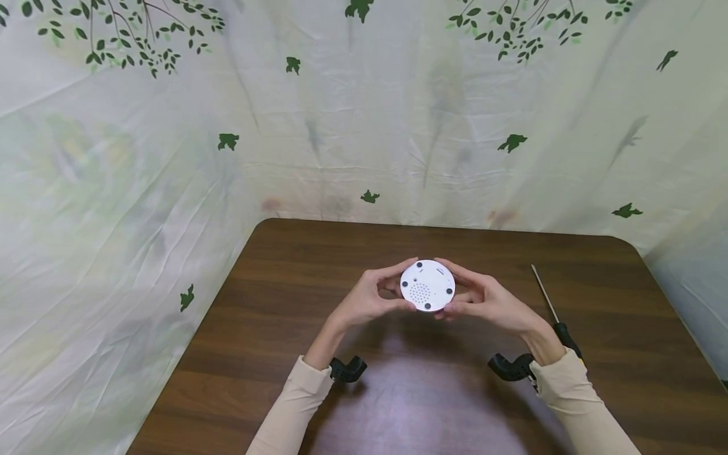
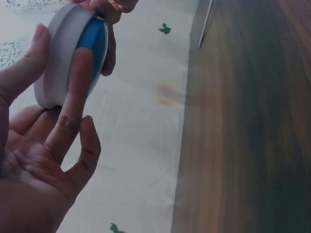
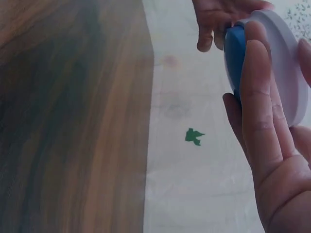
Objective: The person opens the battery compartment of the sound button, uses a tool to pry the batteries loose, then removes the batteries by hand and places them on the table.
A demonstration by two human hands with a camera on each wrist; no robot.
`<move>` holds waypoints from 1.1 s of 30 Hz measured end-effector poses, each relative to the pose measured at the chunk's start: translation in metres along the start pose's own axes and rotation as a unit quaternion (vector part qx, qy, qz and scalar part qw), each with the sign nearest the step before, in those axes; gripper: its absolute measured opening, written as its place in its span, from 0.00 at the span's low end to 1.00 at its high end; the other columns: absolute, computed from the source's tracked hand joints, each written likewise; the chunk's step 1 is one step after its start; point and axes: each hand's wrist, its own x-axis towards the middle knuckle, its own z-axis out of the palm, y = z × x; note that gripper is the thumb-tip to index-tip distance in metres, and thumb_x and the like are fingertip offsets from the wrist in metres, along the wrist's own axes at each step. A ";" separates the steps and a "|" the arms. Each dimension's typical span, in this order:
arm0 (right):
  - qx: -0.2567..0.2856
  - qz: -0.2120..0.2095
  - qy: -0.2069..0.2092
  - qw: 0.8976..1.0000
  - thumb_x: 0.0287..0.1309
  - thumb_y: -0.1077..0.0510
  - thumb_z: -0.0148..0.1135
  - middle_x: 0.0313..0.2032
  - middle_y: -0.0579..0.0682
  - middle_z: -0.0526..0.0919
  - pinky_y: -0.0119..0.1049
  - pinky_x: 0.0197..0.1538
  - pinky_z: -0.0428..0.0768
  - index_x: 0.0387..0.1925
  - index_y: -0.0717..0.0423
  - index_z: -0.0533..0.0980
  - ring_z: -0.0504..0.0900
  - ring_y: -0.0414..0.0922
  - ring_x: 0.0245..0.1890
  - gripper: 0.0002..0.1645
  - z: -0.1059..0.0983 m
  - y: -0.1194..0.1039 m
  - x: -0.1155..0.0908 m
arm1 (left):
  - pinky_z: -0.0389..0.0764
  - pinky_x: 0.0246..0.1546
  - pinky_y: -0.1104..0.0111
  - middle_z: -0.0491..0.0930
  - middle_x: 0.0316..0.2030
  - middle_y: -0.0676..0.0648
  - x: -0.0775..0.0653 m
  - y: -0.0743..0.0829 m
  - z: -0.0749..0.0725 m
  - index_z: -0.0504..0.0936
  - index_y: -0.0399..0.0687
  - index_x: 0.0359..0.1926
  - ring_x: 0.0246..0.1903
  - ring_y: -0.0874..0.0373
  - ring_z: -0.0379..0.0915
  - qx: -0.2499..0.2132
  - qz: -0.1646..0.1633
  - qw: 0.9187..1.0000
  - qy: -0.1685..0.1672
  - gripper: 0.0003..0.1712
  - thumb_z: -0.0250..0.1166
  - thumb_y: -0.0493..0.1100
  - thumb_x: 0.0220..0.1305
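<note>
A round white device (image 1: 421, 278) is held up above the table, its flat face with a patch of small holes and several dark round feet turned toward the head camera. My left hand (image 1: 372, 294) grips its left edge between thumb and fingers. On the opposite edge, my right hand (image 1: 489, 300) holds it the same way. Both wrist views show the device from the side: a white casing (image 2: 60, 58) with a blue section (image 3: 235, 53) on the face turned away from me. Fingers of both hands cover parts of its rim.
A screwdriver (image 1: 560, 325) with a black handle lies on the brown wooden table (image 1: 256, 316), beside my right wrist. Behind the table hangs a pale cloth (image 1: 341, 139) with a green leaf print. A black wrist mount (image 1: 348, 370) sits on each forearm.
</note>
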 end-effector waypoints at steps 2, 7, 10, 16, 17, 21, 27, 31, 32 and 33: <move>-0.007 0.001 0.006 1.000 0.66 0.70 0.64 0.64 0.56 0.76 0.49 0.49 0.88 0.83 0.51 0.51 0.91 0.55 0.45 0.51 0.000 0.000 0.001 | 0.87 0.45 0.58 0.87 0.50 0.37 0.000 0.000 0.000 0.70 0.43 0.75 0.34 0.64 0.82 0.021 -0.001 1.000 -0.005 0.48 0.79 0.32 0.54; -0.012 -0.019 0.016 1.000 0.65 0.71 0.65 0.62 0.52 0.78 0.44 0.47 0.89 0.82 0.57 0.51 0.92 0.52 0.43 0.50 0.001 0.005 0.001 | 0.86 0.49 0.55 0.83 0.62 0.41 0.000 0.002 -0.001 0.69 0.43 0.76 0.42 0.57 0.80 0.074 0.012 0.997 -0.007 0.49 0.80 0.35 0.54; -0.009 -0.034 0.024 0.999 0.65 0.72 0.64 0.62 0.50 0.79 0.40 0.44 0.89 0.81 0.60 0.51 0.92 0.51 0.42 0.50 0.003 0.007 0.001 | 0.84 0.50 0.59 0.82 0.62 0.42 0.000 0.003 0.001 0.68 0.44 0.76 0.44 0.55 0.80 0.079 0.017 0.997 0.001 0.51 0.81 0.35 0.52; -0.025 -0.040 0.070 0.996 0.64 0.70 0.67 0.65 0.44 0.77 0.42 0.40 0.89 0.81 0.60 0.54 0.92 0.50 0.41 0.49 0.010 0.008 0.002 | 0.81 0.53 0.50 0.78 0.68 0.46 0.001 0.001 0.011 0.67 0.51 0.77 0.48 0.58 0.77 0.070 0.017 0.997 0.035 0.55 0.84 0.37 0.49; -0.033 -0.039 0.081 0.995 0.63 0.70 0.67 0.64 0.43 0.77 0.43 0.40 0.89 0.81 0.59 0.55 0.92 0.50 0.41 0.49 0.012 0.008 0.002 | 0.81 0.53 0.50 0.77 0.68 0.46 0.001 0.001 0.013 0.67 0.51 0.77 0.48 0.58 0.77 0.067 0.019 0.997 0.043 0.56 0.84 0.37 0.49; -0.060 -0.044 0.115 0.991 0.63 0.69 0.69 0.55 0.42 0.85 0.45 0.36 0.89 0.81 0.55 0.57 0.92 0.54 0.37 0.50 0.018 0.008 0.002 | 0.79 0.53 0.60 0.79 0.65 0.46 0.003 -0.001 0.018 0.67 0.49 0.76 0.50 0.57 0.76 0.048 0.028 0.996 0.070 0.55 0.84 0.35 0.47; -0.082 -0.054 0.177 0.979 0.64 0.70 0.67 0.53 0.40 0.86 0.47 0.29 0.87 0.81 0.51 0.58 0.91 0.57 0.30 0.49 0.032 0.011 0.000 | 0.80 0.54 0.58 0.81 0.65 0.45 0.003 0.000 0.021 0.68 0.48 0.74 0.52 0.56 0.78 0.030 0.032 0.995 0.093 0.53 0.83 0.32 0.47; -0.104 -0.045 0.217 0.970 0.64 0.67 0.69 0.62 0.54 0.79 0.48 0.28 0.87 0.80 0.48 0.60 0.91 0.51 0.28 0.48 0.041 0.011 0.000 | 0.81 0.56 0.56 0.78 0.67 0.45 0.003 0.000 0.024 0.68 0.47 0.76 0.54 0.54 0.78 0.025 0.025 0.994 0.105 0.53 0.82 0.32 0.49; -0.111 -0.041 0.222 0.968 0.63 0.67 0.69 0.62 0.57 0.77 0.48 0.28 0.87 0.80 0.48 0.60 0.91 0.51 0.27 0.47 0.042 0.010 0.000 | 0.80 0.56 0.57 0.78 0.67 0.44 0.003 0.000 0.024 0.68 0.47 0.76 0.55 0.54 0.78 0.023 0.023 0.994 0.105 0.53 0.82 0.32 0.49; -0.114 -0.037 0.224 0.967 0.62 0.67 0.70 0.63 0.60 0.77 0.49 0.28 0.87 0.79 0.48 0.61 0.91 0.51 0.26 0.48 0.042 0.010 0.000 | 0.80 0.57 0.57 0.78 0.67 0.44 0.003 -0.001 0.024 0.68 0.46 0.75 0.56 0.55 0.78 0.020 0.022 0.994 0.104 0.52 0.82 0.32 0.49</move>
